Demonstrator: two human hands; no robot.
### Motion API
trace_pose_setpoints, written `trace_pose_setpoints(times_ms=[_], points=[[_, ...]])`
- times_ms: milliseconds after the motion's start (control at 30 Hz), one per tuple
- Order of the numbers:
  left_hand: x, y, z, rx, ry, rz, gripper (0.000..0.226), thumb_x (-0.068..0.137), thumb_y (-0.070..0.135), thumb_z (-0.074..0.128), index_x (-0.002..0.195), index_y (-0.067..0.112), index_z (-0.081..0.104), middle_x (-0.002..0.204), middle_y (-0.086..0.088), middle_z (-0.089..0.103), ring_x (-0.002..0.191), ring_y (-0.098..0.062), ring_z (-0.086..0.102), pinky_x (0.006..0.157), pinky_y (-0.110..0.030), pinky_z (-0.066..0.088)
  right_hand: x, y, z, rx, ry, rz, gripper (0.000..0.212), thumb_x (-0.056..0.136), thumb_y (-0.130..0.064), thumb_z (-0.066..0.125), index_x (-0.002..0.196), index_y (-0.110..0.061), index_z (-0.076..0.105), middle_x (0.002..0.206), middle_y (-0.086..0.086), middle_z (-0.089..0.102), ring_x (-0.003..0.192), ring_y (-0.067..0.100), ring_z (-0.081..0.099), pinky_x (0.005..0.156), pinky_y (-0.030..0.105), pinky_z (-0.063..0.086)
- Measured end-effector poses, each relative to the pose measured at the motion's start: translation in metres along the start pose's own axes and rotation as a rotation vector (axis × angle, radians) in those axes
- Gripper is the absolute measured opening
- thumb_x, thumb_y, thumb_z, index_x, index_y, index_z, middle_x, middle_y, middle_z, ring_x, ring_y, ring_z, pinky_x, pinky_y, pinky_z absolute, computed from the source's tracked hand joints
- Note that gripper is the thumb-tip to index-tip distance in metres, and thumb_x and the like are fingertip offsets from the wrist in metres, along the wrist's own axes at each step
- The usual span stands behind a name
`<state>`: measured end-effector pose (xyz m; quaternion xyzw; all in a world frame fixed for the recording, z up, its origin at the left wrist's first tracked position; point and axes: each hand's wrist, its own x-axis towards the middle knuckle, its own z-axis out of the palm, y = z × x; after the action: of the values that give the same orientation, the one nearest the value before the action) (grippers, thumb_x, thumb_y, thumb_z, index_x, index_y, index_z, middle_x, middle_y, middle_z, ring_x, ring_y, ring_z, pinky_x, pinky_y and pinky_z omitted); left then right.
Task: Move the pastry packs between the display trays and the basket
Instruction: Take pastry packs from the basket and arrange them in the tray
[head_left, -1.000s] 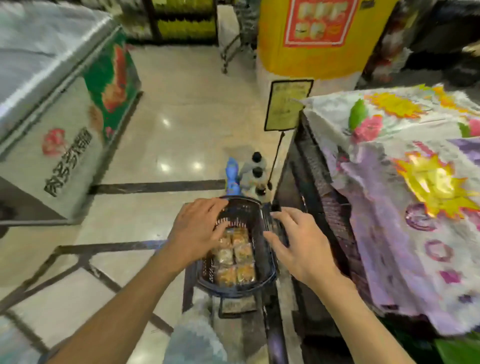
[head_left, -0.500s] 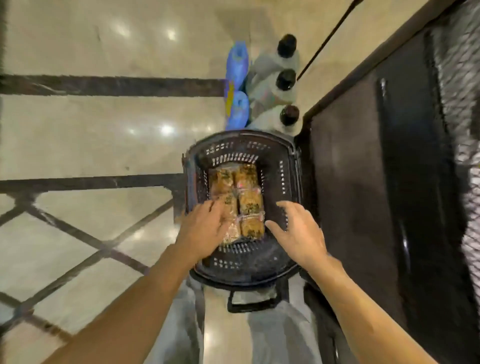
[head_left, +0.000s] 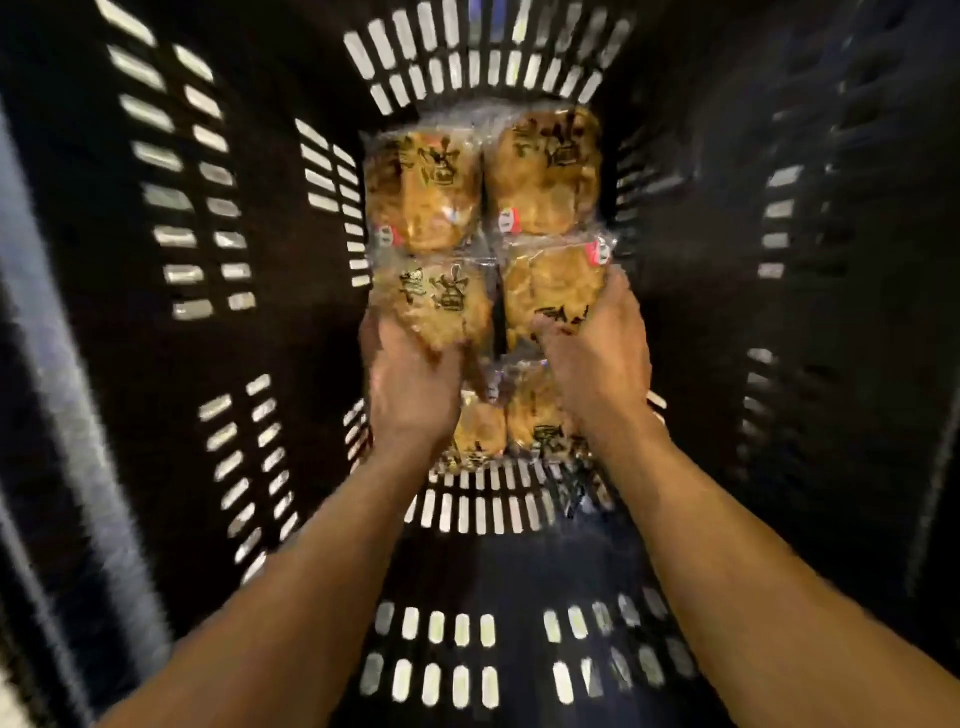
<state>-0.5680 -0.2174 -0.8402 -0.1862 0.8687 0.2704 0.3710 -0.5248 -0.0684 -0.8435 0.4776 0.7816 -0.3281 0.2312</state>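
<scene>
Head view looks straight down into a black slotted basket (head_left: 182, 364); its walls fill the whole picture, with pale floor showing through the slots.

Six pastry packs lie flat on the basket floor, two columns by three rows, each pack's long axis running near-to-far. All are clear wrappers over golden-brown pastry with black printed characters, and some have a small red-and-white label at a corner.

Far row: far-left pack (head_left: 423, 189) and far-right pack (head_left: 545, 176) lie side by side, edges touching, close to the far wall. Their print reads upright from the near side.

Middle row: middle-left pack (head_left: 441, 301) and middle-right pack (head_left: 550, 291), with a thin dark gap between them. The middle-right pack's red label sits at its far-right corner and its print looks flipped compared with the left one.

Near row: near-left pack (head_left: 478, 431) and near-right pack (head_left: 540, 415), mostly hidden under the hands.

The left hand (head_left: 410, 384) has its fingers curled round the near end of the middle-left pack. The right hand (head_left: 597, 353) has its fingers curled over the near end and right edge of the middle-right pack. Both forearms come in from the near edge. Whether either pack is lifted off the basket floor cannot be told.
</scene>
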Motion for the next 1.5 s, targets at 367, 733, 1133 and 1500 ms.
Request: trace_pose_setpoints(times_ms=[367,733,1133,1500], points=[[0.006,0.011,0.000,-0.180,0.119,-0.063,0.049,0.084,0.030,0.081,0.119,0.026,0.046,0.122,0.009,0.042,0.103,-0.006,0.043,0.076,-0.008,0.038,0.001,-0.013,0.005,0.272,0.051,0.147,0.062,0.088,-0.035,0.076,0.140,-0.023,0.046,0.129,-0.002,0.042,0.105,0.014,0.047,0.092,0.028,0.032],[-0.059,0.074,-0.085,-0.347,-0.033,0.141,0.032,0.087,0.019,0.078,0.100,0.036,0.054,0.104,0.007,0.070,0.097,-0.014,0.070,0.087,-0.046,0.060,-0.068,-0.042,-0.089,0.671,-0.044,0.076,0.035,0.091,-0.013,0.072,0.109,-0.030,0.047,0.103,-0.008,0.063,0.098,0.009,0.062,0.087,0.033,0.052],[-0.395,0.260,-0.364,-0.517,-0.109,0.659,0.030,0.094,0.000,0.062,0.104,0.028,0.062,0.090,0.022,0.073,0.088,0.000,0.069,0.072,-0.012,0.050,-0.344,-0.135,-0.455,1.175,-0.078,-0.323,0.051,0.081,0.012,0.054,0.128,-0.007,0.059,0.106,0.010,0.070,0.095,0.029,0.068,0.065,0.039,0.058],[-0.655,0.285,-0.417,-0.641,-0.664,0.959,0.042,0.088,-0.001,0.069,0.127,0.006,0.058,0.120,-0.020,0.070,0.108,-0.033,0.068,0.088,-0.039,0.059,-0.649,-0.056,-0.573,1.533,0.397,-0.530,0.050,0.080,0.007,0.054,0.127,-0.007,0.058,0.099,0.006,0.071,0.079,0.019,0.068,0.070,0.041,0.057]])
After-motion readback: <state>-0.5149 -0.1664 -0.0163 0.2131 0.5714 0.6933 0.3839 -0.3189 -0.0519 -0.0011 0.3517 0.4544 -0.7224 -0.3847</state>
